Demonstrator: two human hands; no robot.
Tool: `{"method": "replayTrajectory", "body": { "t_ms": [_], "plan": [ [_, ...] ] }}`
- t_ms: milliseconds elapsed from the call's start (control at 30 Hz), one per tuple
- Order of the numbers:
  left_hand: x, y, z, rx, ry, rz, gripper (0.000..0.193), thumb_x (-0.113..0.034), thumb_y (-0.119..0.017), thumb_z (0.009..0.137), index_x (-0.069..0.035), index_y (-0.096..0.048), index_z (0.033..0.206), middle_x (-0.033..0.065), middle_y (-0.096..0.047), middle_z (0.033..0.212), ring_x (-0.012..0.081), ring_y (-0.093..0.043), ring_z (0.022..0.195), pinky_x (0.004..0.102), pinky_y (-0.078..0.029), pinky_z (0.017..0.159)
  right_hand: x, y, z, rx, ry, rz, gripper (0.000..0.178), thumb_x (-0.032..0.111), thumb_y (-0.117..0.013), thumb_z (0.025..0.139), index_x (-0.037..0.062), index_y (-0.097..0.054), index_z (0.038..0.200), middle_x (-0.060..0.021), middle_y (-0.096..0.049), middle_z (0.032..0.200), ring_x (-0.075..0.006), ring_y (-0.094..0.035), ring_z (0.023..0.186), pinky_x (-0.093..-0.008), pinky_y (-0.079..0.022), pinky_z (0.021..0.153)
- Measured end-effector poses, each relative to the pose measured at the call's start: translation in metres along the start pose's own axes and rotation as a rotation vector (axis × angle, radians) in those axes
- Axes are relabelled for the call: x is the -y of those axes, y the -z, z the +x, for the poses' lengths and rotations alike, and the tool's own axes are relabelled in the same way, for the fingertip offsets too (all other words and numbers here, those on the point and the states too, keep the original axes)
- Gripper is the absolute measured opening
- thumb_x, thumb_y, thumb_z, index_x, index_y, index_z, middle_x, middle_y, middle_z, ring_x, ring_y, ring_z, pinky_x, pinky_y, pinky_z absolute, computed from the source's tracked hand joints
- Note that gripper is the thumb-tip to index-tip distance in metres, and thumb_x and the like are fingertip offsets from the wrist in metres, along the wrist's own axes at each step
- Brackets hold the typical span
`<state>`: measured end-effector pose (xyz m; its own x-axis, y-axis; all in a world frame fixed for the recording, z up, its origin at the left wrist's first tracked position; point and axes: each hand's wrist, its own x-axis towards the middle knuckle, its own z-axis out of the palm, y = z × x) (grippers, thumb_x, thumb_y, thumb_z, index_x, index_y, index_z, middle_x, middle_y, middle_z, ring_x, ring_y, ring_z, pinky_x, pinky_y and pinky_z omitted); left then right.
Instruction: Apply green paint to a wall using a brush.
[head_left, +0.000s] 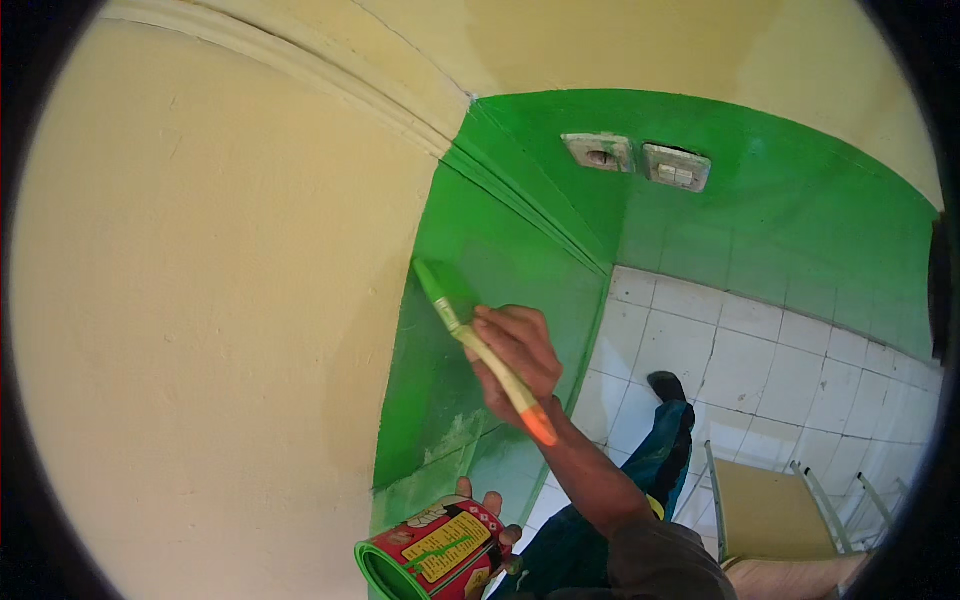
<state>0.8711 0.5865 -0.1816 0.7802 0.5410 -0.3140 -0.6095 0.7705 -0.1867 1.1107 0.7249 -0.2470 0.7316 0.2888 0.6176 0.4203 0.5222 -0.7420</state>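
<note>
My right hand (518, 358) grips a paintbrush (487, 355) with a pale wooden handle tipped in orange. Green paint covers its bristles, which meet the wall at the border between the green area (420, 370) and the cream area (220, 300). Low in the view, my left hand (497, 520) is wrapped around a red paint can (440, 550) with a yellow label and green drips. The can is tilted, its green-coated mouth facing lower left. Part of the left hand is hidden behind it.
Two paint-smeared wall fittings, a socket (600, 152) and a switch plate (677, 168), sit on the adjoining green wall. White tiles (760, 370) cover the floor. A chair (770, 510) with a tan seat and metal frame stands at lower right, beside my leg.
</note>
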Motion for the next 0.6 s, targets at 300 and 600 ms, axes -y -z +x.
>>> {"method": "replayTrajectory", "body": {
  "t_ms": [300,600],
  "plan": [
    [0.001,-0.002,-0.002,0.005,-0.005,0.000,0.060,-0.045,-0.053,0.097,-0.022,-0.040,0.150,0.0103,-0.042,0.153,0.0363,-0.042,0.133,0.0626,-0.040,0.104,-0.034,-0.010,0.046,-0.130,0.020,-0.098,0.037,-0.005,-0.076,0.078,-0.0027,-0.068,0.114,-0.0160,-0.069,0.112,-0.0319,-0.064,0.098,-0.0386,-0.053,0.084],
    [0.000,-0.007,-0.007,0.012,-0.009,-0.011,0.059,-0.046,-0.052,0.098,-0.023,-0.039,0.151,0.0099,-0.041,0.154,0.0362,-0.042,0.133,0.0628,-0.040,0.103,0.000,0.008,0.027,0.027,0.013,-0.013,0.038,-0.003,-0.078,0.074,-0.0028,-0.070,0.112,-0.0155,-0.070,0.109,-0.0312,-0.064,0.093,-0.0383,-0.054,0.081]
  ]
}}
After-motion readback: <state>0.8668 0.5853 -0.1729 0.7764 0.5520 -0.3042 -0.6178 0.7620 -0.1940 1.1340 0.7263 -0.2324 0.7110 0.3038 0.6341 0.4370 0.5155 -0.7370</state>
